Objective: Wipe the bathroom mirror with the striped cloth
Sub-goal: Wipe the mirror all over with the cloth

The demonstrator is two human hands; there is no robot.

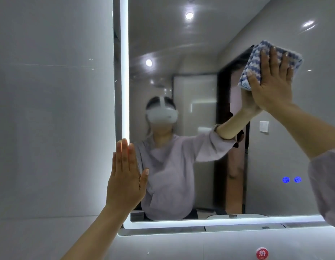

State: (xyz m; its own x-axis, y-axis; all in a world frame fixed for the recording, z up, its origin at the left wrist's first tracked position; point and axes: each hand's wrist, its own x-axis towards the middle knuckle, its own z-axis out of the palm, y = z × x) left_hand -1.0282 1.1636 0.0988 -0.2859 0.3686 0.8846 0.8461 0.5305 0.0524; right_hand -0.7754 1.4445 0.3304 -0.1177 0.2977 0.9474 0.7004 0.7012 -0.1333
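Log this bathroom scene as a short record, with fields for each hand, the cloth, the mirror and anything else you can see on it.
mirror: wall-mounted, lit strip along its left and bottom edges
striped cloth: blue and white, folded, at the mirror's upper right
right hand: flat, fingers straight, pressing the striped cloth against the mirror
left hand: flat, fingers straight, holding nothing, over the lit strip at the left edge
blue buttons: two, glowing, lower right of the mirror
red sticker: round, on the surface below the mirror
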